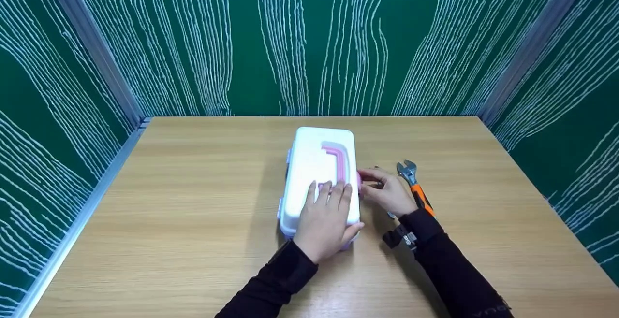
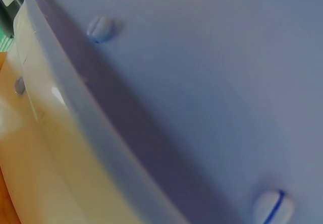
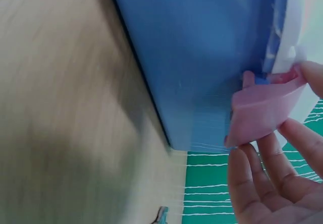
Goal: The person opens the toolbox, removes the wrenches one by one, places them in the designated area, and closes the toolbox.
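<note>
Wooden table (image 1: pixel 193 221): left hand (image 1: pixel 325 224) flat atop white box (image 1: pixel 314 163); right hand (image 1: pixel 387 193) pinches pink latch (image 3: pixel 265 108) beside it.

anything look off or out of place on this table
Nothing stands out. The white box sits flat and closed on the table, the left hand resting flat on its lid. The right hand pinches the pink latch on its side. An adjustable wrench lies beside it, undamaged. Nothing is spilled.
</note>
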`<control>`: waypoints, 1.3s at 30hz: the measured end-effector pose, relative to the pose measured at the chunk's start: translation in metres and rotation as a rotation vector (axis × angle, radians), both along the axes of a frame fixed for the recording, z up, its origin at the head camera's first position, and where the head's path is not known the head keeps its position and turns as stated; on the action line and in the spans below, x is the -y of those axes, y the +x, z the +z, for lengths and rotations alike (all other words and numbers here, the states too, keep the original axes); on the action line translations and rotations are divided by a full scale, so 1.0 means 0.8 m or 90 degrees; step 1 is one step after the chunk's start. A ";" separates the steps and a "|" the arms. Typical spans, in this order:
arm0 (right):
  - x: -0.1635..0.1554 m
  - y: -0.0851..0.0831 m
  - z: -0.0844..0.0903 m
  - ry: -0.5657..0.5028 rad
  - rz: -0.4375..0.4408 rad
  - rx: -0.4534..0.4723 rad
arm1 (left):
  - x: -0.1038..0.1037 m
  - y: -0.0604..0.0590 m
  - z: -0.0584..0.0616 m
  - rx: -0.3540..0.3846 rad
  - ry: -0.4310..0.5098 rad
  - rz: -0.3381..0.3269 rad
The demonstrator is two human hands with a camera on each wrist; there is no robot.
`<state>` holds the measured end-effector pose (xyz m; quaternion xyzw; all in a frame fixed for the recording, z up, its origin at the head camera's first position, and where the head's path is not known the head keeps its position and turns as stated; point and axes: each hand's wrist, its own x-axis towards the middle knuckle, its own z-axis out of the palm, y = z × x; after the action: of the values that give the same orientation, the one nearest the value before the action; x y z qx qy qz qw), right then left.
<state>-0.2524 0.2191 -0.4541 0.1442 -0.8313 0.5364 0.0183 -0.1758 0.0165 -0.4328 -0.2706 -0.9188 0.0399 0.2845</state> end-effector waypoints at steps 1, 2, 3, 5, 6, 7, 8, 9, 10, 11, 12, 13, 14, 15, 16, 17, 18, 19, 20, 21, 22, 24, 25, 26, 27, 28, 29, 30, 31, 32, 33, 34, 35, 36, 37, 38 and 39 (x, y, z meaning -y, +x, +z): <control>0.000 0.000 -0.001 0.004 0.004 0.002 | 0.000 0.000 0.000 0.000 -0.001 0.001; 0.000 0.000 -0.003 0.004 0.005 0.005 | 0.000 0.000 -0.001 0.001 -0.003 0.001; 0.000 0.000 -0.005 0.006 0.005 0.006 | 0.000 0.000 -0.001 0.004 -0.004 0.002; 0.000 0.000 -0.007 0.009 0.003 0.013 | 0.000 0.000 -0.001 0.012 -0.006 0.003; 0.000 0.000 -0.008 0.010 0.001 0.018 | -0.001 0.000 -0.002 0.016 -0.007 0.003; 0.000 0.000 -0.008 0.013 -0.002 0.023 | -0.001 0.000 -0.002 0.019 -0.008 0.004; 0.000 0.000 -0.009 0.013 -0.005 0.027 | -0.001 0.000 -0.002 0.023 -0.008 0.004; 0.000 0.000 -0.009 0.014 -0.003 0.033 | -0.001 0.001 -0.002 0.025 -0.008 0.004; 0.000 0.000 -0.009 0.019 -0.002 0.037 | -0.001 0.001 -0.001 0.027 -0.008 0.004; -0.001 -0.001 -0.009 0.024 -0.001 0.040 | -0.001 0.001 -0.001 0.028 -0.007 0.004; -0.001 -0.001 -0.009 0.024 -0.002 0.048 | -0.001 0.001 -0.001 0.030 -0.007 0.005; -0.001 -0.001 -0.008 0.024 -0.003 0.056 | -0.001 0.001 -0.001 0.032 -0.008 0.005; -0.001 0.000 -0.008 0.024 -0.004 0.063 | -0.001 0.001 0.000 0.034 -0.008 0.006; 0.000 0.001 -0.007 0.024 -0.004 0.071 | -0.001 0.001 0.000 0.036 -0.008 0.006; 0.001 0.001 -0.006 0.021 -0.008 0.079 | -0.001 0.001 0.000 0.038 -0.008 0.006; 0.001 0.001 -0.006 0.014 -0.009 0.086 | -0.001 0.001 0.001 0.041 -0.009 0.006; 0.003 0.002 -0.006 0.003 -0.011 0.095 | -0.001 0.001 0.001 0.043 -0.009 0.005; 0.004 0.002 -0.007 -0.011 -0.013 0.102 | 0.000 0.001 0.001 0.046 -0.010 0.004; 0.005 0.002 -0.008 -0.023 -0.014 0.104 | 0.000 0.001 0.002 0.047 -0.011 0.003; 0.006 0.003 -0.009 -0.035 -0.019 0.106 | 0.000 0.002 0.002 0.049 -0.012 0.003; 0.007 0.003 -0.011 -0.047 -0.022 0.106 | 0.000 0.002 0.002 0.049 -0.013 0.001; 0.009 0.004 -0.014 -0.067 -0.028 0.101 | 0.000 0.001 0.002 0.047 -0.015 -0.001; 0.009 0.005 -0.015 -0.075 -0.031 0.099 | 0.000 0.001 0.002 0.045 -0.016 -0.001; 0.010 0.005 -0.016 -0.080 -0.034 0.095 | 0.000 0.001 0.002 0.043 -0.015 -0.002; 0.011 0.006 -0.017 -0.086 -0.039 0.093 | 0.000 0.000 0.002 0.036 -0.012 -0.004; 0.012 0.006 -0.018 -0.093 -0.039 0.091 | 0.001 0.000 0.001 0.031 -0.008 -0.006; 0.012 0.005 -0.019 -0.098 -0.041 0.089 | 0.001 -0.001 0.001 0.027 -0.004 -0.006; 0.013 0.005 -0.020 -0.102 -0.044 0.087 | 0.001 -0.001 0.000 0.024 0.000 -0.008; 0.014 0.005 -0.021 -0.106 -0.047 0.085 | 0.001 -0.002 0.000 0.020 0.003 -0.010; 0.014 0.005 -0.021 -0.110 -0.050 0.084 | 0.001 -0.002 0.000 0.018 0.005 -0.011; 0.015 0.005 -0.022 -0.114 -0.052 0.082 | 0.001 -0.002 0.000 0.015 0.008 -0.012; 0.015 0.005 -0.023 -0.119 -0.051 0.086 | 0.001 -0.002 0.000 0.018 0.007 -0.012; 0.015 0.005 -0.024 -0.125 -0.051 0.089 | 0.001 -0.002 0.000 0.021 0.007 -0.012; 0.015 0.004 -0.025 -0.132 -0.052 0.095 | 0.001 -0.002 0.000 0.022 0.006 -0.012; 0.015 0.005 -0.026 -0.141 -0.052 0.102 | 0.001 -0.002 0.000 0.025 0.005 -0.011; 0.015 0.005 -0.026 -0.145 -0.050 0.106 | 0.001 -0.002 0.000 0.027 0.005 -0.011; 0.015 0.005 -0.027 -0.152 -0.049 0.112 | 0.001 -0.002 0.000 0.030 0.004 -0.010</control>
<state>-0.2486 0.2070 -0.4754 0.0613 -0.7651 0.6407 -0.0174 -0.1772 0.0158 -0.4326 -0.2781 -0.9231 0.0282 0.2643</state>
